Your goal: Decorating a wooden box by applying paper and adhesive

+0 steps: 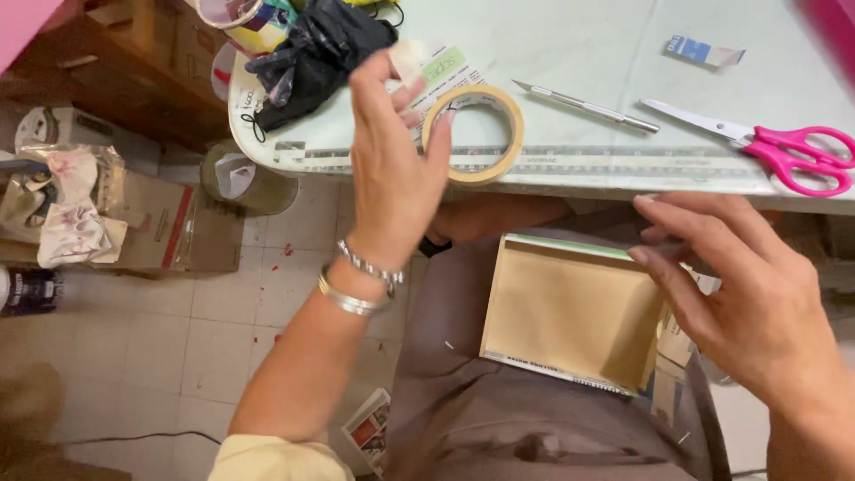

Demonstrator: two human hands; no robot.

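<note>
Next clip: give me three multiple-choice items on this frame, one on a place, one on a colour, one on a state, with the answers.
1. Where does the flat tan box rest?
A. on the person's lap
B. on the floor tiles
C. on the table

2. What colour are the handles of the scissors?
A. black
B. pink
C. green

3. What is the left hand doing?
A. lying flat on the table
B. holding the craft knife
C. gripping the roll of masking tape

Answers:
1 A: the box lies on the grey trousers below the table edge, with the right hand at its side.
2 B: both loops are bright pink.
3 C: its fingertips pinch the roll's rim; the craft knife lies untouched.
</note>
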